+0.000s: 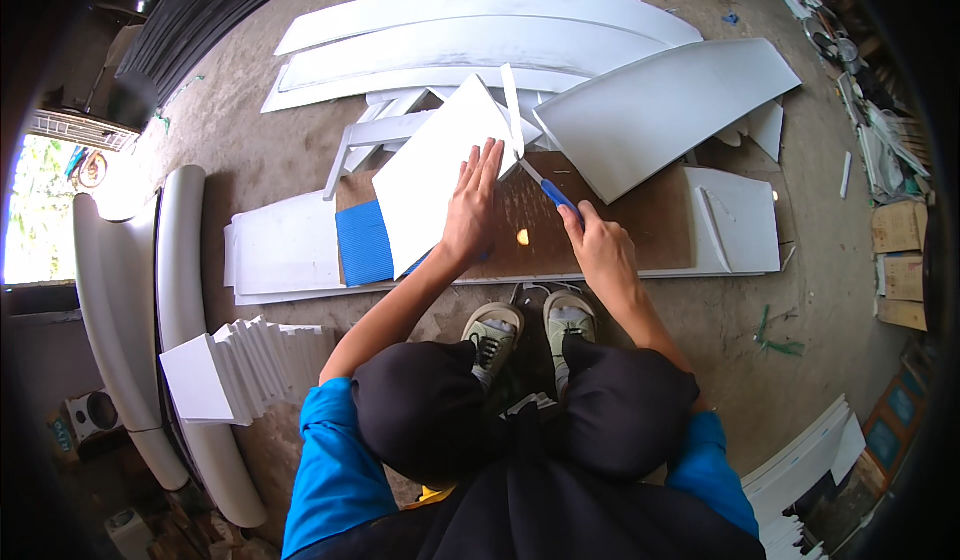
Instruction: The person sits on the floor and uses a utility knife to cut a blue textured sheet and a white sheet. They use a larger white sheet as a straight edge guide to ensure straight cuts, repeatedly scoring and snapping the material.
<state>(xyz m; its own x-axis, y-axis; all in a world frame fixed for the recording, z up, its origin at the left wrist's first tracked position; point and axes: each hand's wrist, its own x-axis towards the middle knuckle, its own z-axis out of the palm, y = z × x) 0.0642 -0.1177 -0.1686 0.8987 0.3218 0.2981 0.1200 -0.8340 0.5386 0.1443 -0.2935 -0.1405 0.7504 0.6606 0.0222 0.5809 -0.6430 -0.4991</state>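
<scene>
My left hand (474, 202) lies flat on a white foam-like board (430, 160), its fingers stretched out near the board's right edge. In my right hand (604, 250) is a blue-handled cutter knife (560, 196), its blade at the board's lower right edge. A narrow white strip (512, 110) stands out beside that edge by the blade; whether it is still joined to the board I cannot tell. Under the board lie a blue ribbed sheet (362, 244) and a scratched brown panel (640, 222). A small yellowish piece (523, 237) rests on the panel between my hands.
Large white sheets (480, 45) lie beyond the work, with another white panel (670, 110) tilted at the right. A stack of cut white pieces (240, 365) stands at my left, beside large white rolls (185, 300). Cardboard boxes (900, 250) line the right side.
</scene>
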